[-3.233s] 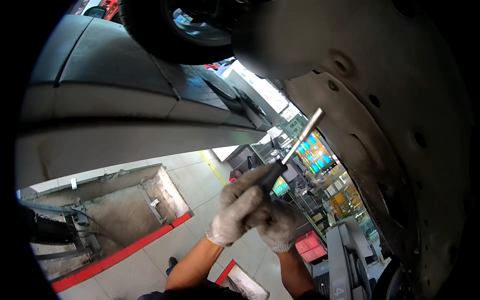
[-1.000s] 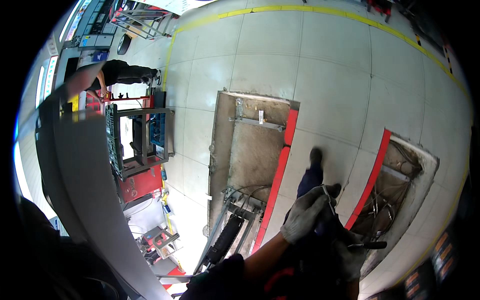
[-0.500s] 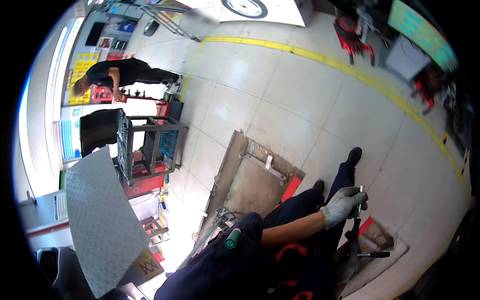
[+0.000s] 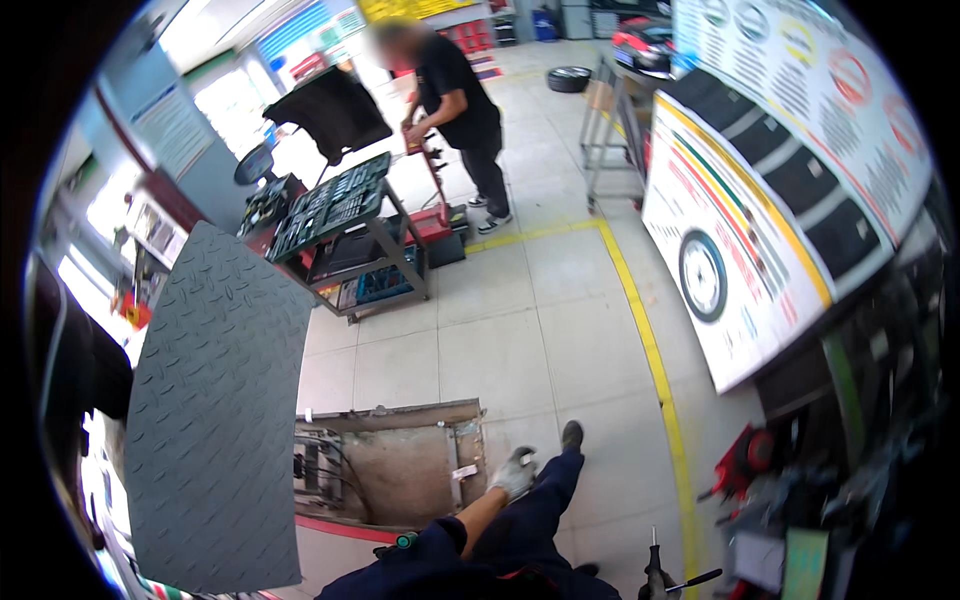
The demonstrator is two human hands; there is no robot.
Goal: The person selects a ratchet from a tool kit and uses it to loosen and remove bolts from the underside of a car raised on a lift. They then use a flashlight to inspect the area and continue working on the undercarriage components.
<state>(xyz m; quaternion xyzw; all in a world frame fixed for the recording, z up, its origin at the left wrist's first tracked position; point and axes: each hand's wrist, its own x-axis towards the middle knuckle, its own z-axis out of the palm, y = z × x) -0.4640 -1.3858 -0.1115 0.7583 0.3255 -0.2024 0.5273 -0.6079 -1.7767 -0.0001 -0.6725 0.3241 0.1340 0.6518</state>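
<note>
My left hand (image 4: 512, 476), in a pale work glove with dark fingertips, hangs in front of my left thigh beside the floor pit. Its fingers are curled, and a small light spot shows at the fingertips; I cannot make out what it is. At the lower edge, my right hand (image 4: 655, 588), in a dark grey glove, is mostly cut off by the picture. It is closed around two tools. One is a screwdriver-like tool (image 4: 655, 556) with a slim shaft pointing up; the other shows as a black handle (image 4: 704, 579) sticking out to the right.
A recessed floor pit (image 4: 400, 470) lies left of my legs, with a raised tread-plate ramp (image 4: 215, 420) beyond it. Ahead stand a tool cart (image 4: 375, 255) and a person in black (image 4: 460, 100) at a red stand. A tyre display (image 4: 720, 260) is at right, past a yellow floor line (image 4: 650, 350).
My view has swung upright toward the cart and display. My hands have moved apart: the left no longer touches the metal shaft and hangs by my thigh, while the right keeps the tools.
</note>
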